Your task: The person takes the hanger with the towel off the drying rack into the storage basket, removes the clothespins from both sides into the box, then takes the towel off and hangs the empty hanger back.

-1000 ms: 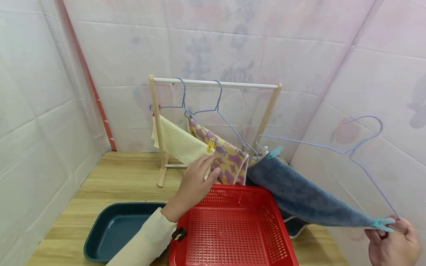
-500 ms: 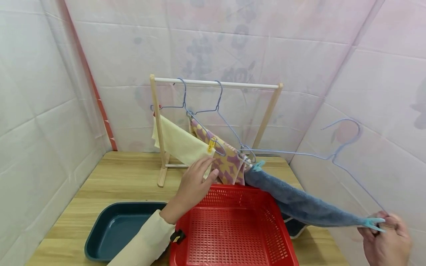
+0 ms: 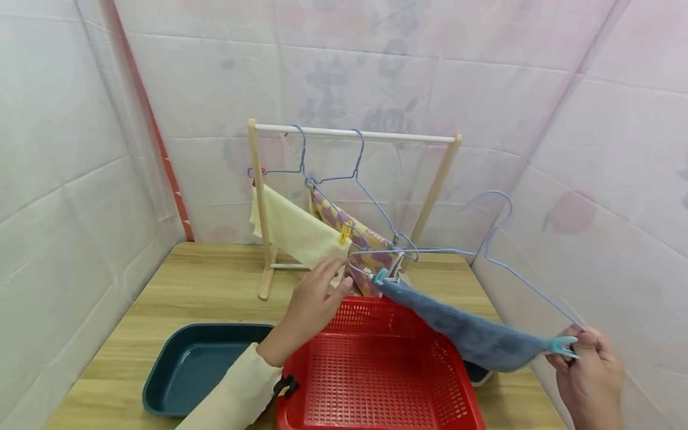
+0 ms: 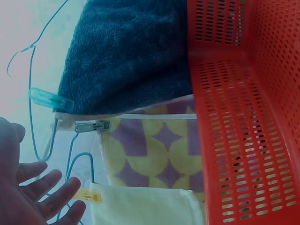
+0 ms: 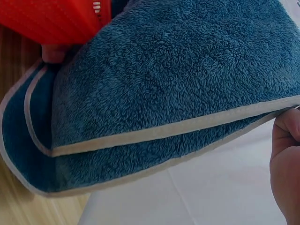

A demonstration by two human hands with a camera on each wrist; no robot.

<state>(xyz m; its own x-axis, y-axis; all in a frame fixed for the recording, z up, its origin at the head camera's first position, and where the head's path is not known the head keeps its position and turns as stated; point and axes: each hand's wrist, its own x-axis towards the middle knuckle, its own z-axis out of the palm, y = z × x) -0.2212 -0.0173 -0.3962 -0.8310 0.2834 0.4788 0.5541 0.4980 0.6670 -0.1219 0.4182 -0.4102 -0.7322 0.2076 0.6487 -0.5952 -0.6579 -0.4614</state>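
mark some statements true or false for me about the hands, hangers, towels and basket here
1. The right hand grips one end of a thin blue wire hanger. True.
2. That hanger's hook sits over the rack's round white rod. False: it is in the air, right of the wooden rack in the head view.
3. Turquoise plastic clips are on the dark blue plush towel. True.
4. The left hand grips the red perforated plastic basket. False: its fingers are loosely spread near the hangers.
5. A yellow clip is on the pale yellow cloth. True.
6. The basket stands left of the dark teal plastic tray. False: the head view shows it on the right.
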